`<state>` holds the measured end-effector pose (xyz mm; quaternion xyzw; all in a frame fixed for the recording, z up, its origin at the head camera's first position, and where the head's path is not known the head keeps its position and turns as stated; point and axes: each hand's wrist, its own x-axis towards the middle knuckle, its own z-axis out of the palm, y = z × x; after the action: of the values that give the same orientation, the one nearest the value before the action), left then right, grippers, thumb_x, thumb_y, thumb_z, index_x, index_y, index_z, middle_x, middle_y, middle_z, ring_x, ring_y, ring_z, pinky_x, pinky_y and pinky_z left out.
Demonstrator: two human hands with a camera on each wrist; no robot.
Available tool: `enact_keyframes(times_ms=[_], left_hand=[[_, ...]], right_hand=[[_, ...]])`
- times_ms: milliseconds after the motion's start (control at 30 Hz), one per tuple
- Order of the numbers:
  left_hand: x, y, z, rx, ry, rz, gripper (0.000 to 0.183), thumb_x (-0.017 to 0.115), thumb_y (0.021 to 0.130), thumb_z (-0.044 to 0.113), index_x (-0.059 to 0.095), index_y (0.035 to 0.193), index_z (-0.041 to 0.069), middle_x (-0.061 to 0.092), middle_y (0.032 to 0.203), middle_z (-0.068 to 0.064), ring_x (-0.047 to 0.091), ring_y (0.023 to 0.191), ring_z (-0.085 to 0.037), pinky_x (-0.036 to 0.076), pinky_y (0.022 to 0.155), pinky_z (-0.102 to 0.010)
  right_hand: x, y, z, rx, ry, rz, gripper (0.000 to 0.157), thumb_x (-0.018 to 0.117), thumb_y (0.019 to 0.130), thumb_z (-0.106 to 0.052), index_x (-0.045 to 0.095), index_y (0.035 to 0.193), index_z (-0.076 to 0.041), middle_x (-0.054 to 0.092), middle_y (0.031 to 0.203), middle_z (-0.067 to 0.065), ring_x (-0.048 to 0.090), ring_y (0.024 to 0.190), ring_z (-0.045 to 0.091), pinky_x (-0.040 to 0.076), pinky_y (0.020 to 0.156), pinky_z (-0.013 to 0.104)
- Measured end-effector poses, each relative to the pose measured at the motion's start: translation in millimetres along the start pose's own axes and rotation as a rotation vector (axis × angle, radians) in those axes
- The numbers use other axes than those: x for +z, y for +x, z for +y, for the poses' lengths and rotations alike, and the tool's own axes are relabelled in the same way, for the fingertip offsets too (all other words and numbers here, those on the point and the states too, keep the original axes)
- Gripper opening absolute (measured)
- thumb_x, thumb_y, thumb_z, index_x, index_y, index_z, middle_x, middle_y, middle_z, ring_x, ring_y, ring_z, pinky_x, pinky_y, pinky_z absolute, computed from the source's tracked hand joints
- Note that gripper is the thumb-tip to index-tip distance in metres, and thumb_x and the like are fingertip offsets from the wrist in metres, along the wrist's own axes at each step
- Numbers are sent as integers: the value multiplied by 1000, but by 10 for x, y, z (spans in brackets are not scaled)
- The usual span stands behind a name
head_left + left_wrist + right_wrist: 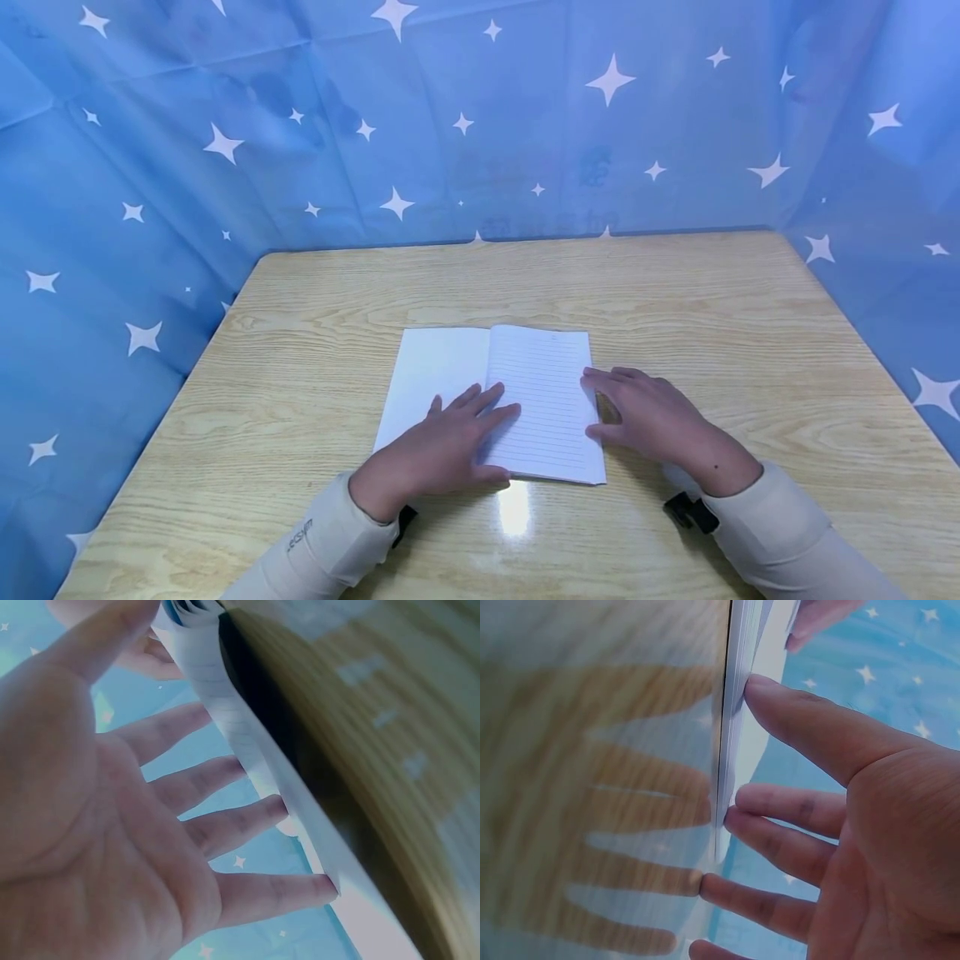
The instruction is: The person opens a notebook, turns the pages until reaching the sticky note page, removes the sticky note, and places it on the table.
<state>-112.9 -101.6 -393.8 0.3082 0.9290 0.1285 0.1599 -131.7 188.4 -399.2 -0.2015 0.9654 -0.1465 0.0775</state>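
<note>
An open notebook lies on the wooden table, with a lined page on the right and a blank white page on the left. My left hand rests across its lower middle, fingers spread and straight. In the left wrist view, those fingertips touch the paper beside the curved pages at the spine. My right hand is at the notebook's right edge. The right wrist view shows its thumb against the page edges and its fingers extended, some touching the notebook's side; nothing is gripped.
The wooden table extends around the notebook on all sides. A blue cloth with white stars hangs behind it and along both sides. Black straps show beneath the wrists, and light sleeves cover the forearms.
</note>
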Motion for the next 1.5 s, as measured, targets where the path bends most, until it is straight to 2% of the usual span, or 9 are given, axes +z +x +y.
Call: enact_keyframes(times_ms=[167,467,667,900,1067,1233,1500], left_hand=[[-19,-29,-26,21,-14,18,83,73,85,54,37,155,28,28,165,-7,30,150,-35,32,106,-74],[-28,-92,-93,45,-59,52,83,76,85,50,37,155,30,35,162,-4,33,150,-22,29,111,-71],[-51,-126,-116,52,-55,62,82,75,86,50,36,155,31,38,160,-3,36,148,-20,27,115,-67],[-51,-164,-141,98,-50,105,80,74,88,46,35,156,31,43,156,-3,43,144,-20,30,113,-67],[-23,-177,-145,124,-3,135,77,73,89,46,36,155,31,46,155,-5,46,142,-22,32,112,-68],[19,-176,-125,156,71,158,65,71,91,46,47,149,31,44,157,-6,45,142,-25,34,108,-71],[33,-181,-83,128,108,128,55,68,93,47,56,143,28,39,160,-3,45,142,-28,34,107,-71]], right_hand=[[-6,-2,-4,2,7,-3,69,81,83,-35,57,140,-4,56,145,13,51,132,46,46,99,62],[-3,-6,2,-3,3,-6,67,80,83,-35,58,139,-4,56,147,12,50,132,46,45,100,62],[1,-4,1,1,-6,-6,67,80,83,-34,58,139,-4,56,146,12,51,132,45,45,100,62],[4,-16,11,-19,-7,8,65,80,83,-32,60,137,-4,57,145,13,52,130,45,46,99,61],[2,-17,6,-15,-4,3,65,80,84,-33,59,138,-3,56,146,13,52,131,45,46,99,61],[3,-19,5,-15,-3,3,64,80,83,-32,60,136,-3,56,146,14,52,131,46,46,99,61],[0,-10,-10,-11,-11,-2,64,81,83,-33,61,136,-3,56,146,13,52,131,45,46,100,61]])
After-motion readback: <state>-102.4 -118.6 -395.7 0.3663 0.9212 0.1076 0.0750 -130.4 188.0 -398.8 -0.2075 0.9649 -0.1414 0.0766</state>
